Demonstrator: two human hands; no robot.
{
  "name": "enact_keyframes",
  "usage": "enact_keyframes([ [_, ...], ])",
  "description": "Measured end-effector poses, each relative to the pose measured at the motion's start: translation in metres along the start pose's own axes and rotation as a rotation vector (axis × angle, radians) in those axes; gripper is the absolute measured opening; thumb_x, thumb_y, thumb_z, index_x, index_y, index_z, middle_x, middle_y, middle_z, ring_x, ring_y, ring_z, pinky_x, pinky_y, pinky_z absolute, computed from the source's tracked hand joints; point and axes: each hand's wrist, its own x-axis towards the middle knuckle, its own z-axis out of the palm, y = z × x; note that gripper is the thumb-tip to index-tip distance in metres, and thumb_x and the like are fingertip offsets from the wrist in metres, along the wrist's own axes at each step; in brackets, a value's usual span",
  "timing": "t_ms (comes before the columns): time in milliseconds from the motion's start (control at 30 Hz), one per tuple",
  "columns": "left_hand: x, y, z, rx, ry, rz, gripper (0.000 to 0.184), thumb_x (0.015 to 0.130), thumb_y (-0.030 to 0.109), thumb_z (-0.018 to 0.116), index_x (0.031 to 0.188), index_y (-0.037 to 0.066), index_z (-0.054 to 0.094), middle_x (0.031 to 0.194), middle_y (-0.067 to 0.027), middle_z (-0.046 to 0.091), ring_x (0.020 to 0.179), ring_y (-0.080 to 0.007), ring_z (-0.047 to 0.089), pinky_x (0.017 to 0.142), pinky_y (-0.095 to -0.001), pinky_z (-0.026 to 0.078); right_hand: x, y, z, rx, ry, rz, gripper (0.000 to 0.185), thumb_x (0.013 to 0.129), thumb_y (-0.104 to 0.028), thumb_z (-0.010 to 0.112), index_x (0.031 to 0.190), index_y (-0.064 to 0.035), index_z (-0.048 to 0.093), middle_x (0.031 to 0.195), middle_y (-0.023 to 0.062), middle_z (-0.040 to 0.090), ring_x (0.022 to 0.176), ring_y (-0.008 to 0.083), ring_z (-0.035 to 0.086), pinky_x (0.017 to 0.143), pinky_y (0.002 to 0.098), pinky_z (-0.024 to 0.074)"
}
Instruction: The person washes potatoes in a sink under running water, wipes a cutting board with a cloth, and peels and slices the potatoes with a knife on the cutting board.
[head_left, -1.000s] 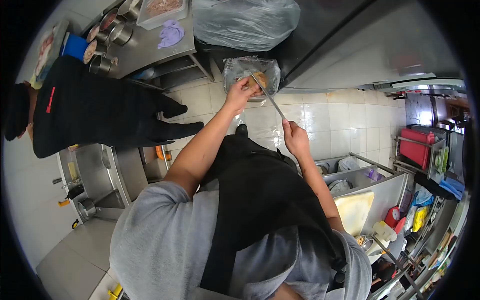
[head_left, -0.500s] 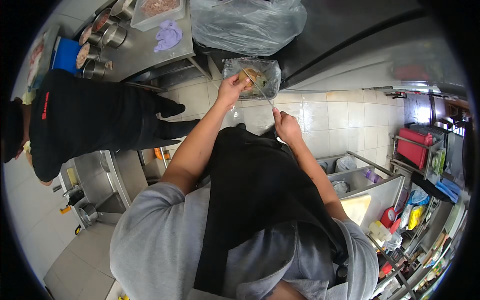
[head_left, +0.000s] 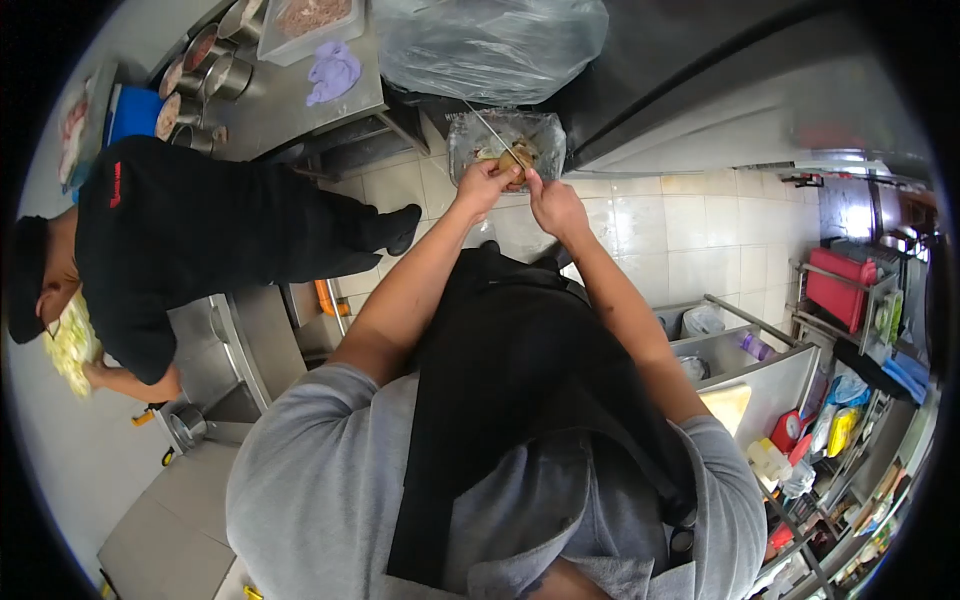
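Over a bin lined with clear plastic (head_left: 552,130), my left hand (head_left: 483,190) grips a rounded, brown-skinned vegetable (head_left: 517,157) whose exact kind I cannot make out. My right hand (head_left: 556,207) is closed on the handle of a knife (head_left: 487,127). The long thin blade lies across the vegetable and points away to the upper left. Both hands are close together at the near rim of the bin. Scraps show inside the bin, partly hidden by the vegetable and blade.
To the left a co-worker in black (head_left: 180,220) carries pale green leafy vegetables (head_left: 70,345). A steel table (head_left: 275,115) with pots and a purple cloth (head_left: 333,72) stands beyond. A large plastic bag (head_left: 490,50) is behind the bin. At right is a sink unit (head_left: 770,375).
My right hand has moved up and inward to the vegetable, and the blade now points away to the upper left. The co-worker has shifted, bringing the leafy vegetables into view.
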Motion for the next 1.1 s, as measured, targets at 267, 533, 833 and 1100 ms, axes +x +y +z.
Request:
enact_keyframes([
  [267, 0.032, 0.029, 0.007, -0.097, -0.001, 0.086, 0.043, 0.096, 0.007, 0.070, 0.132, -0.003, 0.048, 0.107, -0.0173, 0.071, 0.094, -0.0258, 0.072, 0.085, -0.0376, 0.058, 0.022, -0.010, -0.014, 0.086, 0.086, -0.004, 0.073, 0.105, -0.059, 0.030, 0.127, 0.0044, 0.059, 0.103, 0.0378, 0.066, 0.108, 0.0518, 0.063, 0.096, 0.0565, 0.0480],
  [533, 0.050, 0.043, 0.017, -0.197, -0.067, 0.114, 0.042, 0.094, 0.009, 0.073, 0.129, -0.005, 0.053, 0.104, -0.0160, 0.071, 0.085, -0.0227, 0.072, 0.078, -0.0332, 0.060, 0.023, -0.013, -0.036, 0.155, 0.057, 0.033, 0.077, 0.105, -0.059, 0.029, 0.157, -0.0022, 0.026, 0.118, 0.0351, 0.065, 0.115, 0.0491, 0.062, 0.101, 0.0549, 0.0466],
  [833, 0.041, 0.038, 0.021, -0.173, 0.066, 0.060, 0.034, 0.100, 0.018, 0.066, 0.127, 0.002, 0.052, 0.104, -0.0126, 0.070, 0.088, -0.0213, 0.071, 0.074, -0.0334, 0.060, 0.041, 0.004, -0.025, 0.219, 0.057, -0.092, 0.073, 0.105, -0.056, 0.030, 0.157, -0.0056, 0.027, 0.111, 0.0370, 0.066, 0.108, 0.0541, 0.062, 0.098, 0.0578, 0.0477],
  [1100, 0.079, 0.009, 0.031, -0.352, 0.580, -0.058, 0.038, 0.110, 0.043, 0.034, 0.119, 0.011, 0.053, 0.102, -0.0036, 0.065, 0.082, -0.0170, 0.066, 0.060, -0.0310, 0.053, 0.063, -0.011, -0.021, 0.025, -0.155, -0.209, 0.072, 0.105, -0.053, 0.030, 0.159, -0.0065, 0.018, 0.108, 0.0362, 0.067, 0.104, 0.0536, 0.064, 0.094, 0.0596, 0.0476],
])
